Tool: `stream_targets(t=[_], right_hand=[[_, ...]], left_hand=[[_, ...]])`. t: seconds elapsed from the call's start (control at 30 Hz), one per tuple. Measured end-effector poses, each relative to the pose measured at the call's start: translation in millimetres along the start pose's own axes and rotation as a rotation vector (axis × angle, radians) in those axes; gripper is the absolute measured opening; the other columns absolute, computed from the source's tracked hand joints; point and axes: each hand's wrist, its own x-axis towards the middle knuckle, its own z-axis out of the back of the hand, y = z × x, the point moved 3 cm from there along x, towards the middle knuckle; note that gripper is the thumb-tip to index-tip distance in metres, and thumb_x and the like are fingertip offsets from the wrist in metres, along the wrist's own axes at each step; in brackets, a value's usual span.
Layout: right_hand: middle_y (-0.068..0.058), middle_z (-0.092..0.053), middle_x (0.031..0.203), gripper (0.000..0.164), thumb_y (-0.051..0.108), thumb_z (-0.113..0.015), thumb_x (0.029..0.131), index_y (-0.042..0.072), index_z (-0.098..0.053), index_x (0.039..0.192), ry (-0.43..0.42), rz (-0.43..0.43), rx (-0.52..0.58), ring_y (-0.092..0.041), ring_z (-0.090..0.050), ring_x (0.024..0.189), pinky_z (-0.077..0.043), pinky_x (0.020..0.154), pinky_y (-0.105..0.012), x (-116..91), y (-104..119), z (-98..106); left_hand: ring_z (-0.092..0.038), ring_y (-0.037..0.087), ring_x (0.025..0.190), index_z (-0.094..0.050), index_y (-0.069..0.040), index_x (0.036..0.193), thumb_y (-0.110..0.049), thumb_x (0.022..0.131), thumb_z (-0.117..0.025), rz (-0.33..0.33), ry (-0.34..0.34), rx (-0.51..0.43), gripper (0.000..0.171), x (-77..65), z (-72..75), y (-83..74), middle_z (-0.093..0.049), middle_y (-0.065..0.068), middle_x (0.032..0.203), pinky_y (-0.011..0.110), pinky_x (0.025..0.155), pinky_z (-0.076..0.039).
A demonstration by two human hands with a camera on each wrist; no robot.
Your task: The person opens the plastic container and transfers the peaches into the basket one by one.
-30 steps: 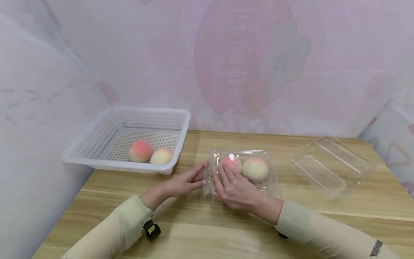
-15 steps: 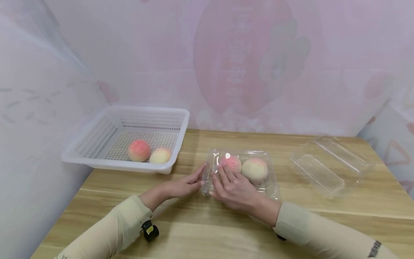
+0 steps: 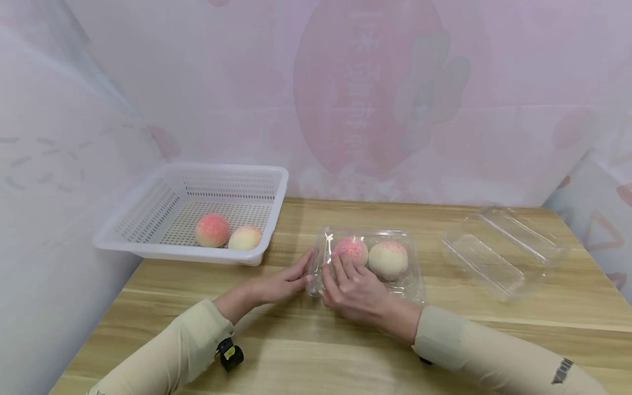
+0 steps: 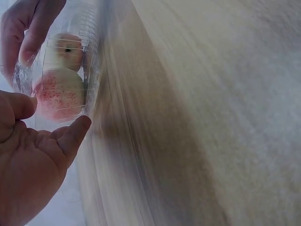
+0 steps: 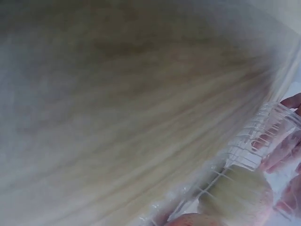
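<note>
Two pink-and-cream peaches, a pinker one (image 3: 351, 249) and a paler one (image 3: 388, 260), sit side by side inside a clear plastic clamshell box (image 3: 415, 288) on the table. My left hand (image 3: 285, 281) rests along the box's left end, thumb and fingers extended and spread against it, as the left wrist view also shows. Across the lid's front left part lies my right hand (image 3: 356, 291), fingers extended over the pinker peach and partly covering it. The paler peach (image 5: 237, 195) shows through the ribbed box wall in the right wrist view.
A white perforated basket (image 3: 178, 251) stands at the back left, with a pink peach (image 3: 213, 230) and a paler peach (image 3: 245, 238) in it. On the right lies another clear plastic box (image 3: 494, 269), tilted at an angle. A printed cloth backdrop (image 3: 237, 120) closes off the table's far edge.
Both hands keep their places at the box, the right one still on the lid. The highlights on the lid over the pinker peach have shifted slightly.
</note>
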Motion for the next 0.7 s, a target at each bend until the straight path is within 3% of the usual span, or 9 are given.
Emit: stream_targets(t=[0.2, 0.4, 0.53, 0.7], right_hand=[[-0.024, -0.073, 0.108, 0.037, 0.035, -0.035, 0.102, 0.013, -0.062, 0.117, 0.130, -0.040, 0.055, -0.033, -0.073, 0.101, -0.063, 0.074, -0.039, 5.3, 1.1, 5.6], [-0.026, -0.071, 0.112, 0.048, 0.042, -0.050, 0.097, 0.010, -0.061, 0.131, 0.230, -0.054, 0.075, -0.035, -0.071, 0.105, -0.062, 0.079, -0.041, 8.8, 1.8, 9.4], [-0.026, -0.072, 0.108, 0.048, 0.042, -0.047, 0.099, 0.009, -0.065, 0.129, 0.197, -0.038, 0.064, -0.035, -0.072, 0.101, -0.062, 0.077, -0.041, 9.7, 0.2, 9.2], [-0.025, -0.074, 0.100, 0.049, 0.034, -0.031, 0.104, 0.008, -0.068, 0.123, 0.111, 0.000, 0.021, -0.034, -0.074, 0.094, -0.063, 0.073, -0.040, 8.5, 1.3, 5.1]], left_hand=[[0.004, 0.035, 0.154, 0.009, -0.006, 0.159, -0.025, 0.109, -0.033, -0.007, 0.004, 0.005, 0.068, -0.9, -0.2, 0.3, 0.011, 0.018, 0.166, 0.054, 0.125, -0.006], [0.001, 0.035, 0.154, 0.006, -0.010, 0.160, -0.030, 0.109, -0.034, 0.020, -0.017, -0.008, 0.068, -1.7, -0.9, 1.0, 0.008, 0.015, 0.167, 0.055, 0.125, -0.007], [0.001, 0.035, 0.154, 0.005, -0.009, 0.160, -0.026, 0.109, -0.034, 0.014, -0.031, -0.025, 0.067, -1.8, -1.2, 0.2, 0.007, 0.016, 0.167, 0.055, 0.125, -0.008], [0.002, 0.035, 0.154, 0.005, -0.008, 0.159, -0.029, 0.109, -0.034, 0.008, -0.033, -0.043, 0.068, -0.6, -1.8, 0.7, 0.008, 0.015, 0.167, 0.055, 0.125, -0.006]])
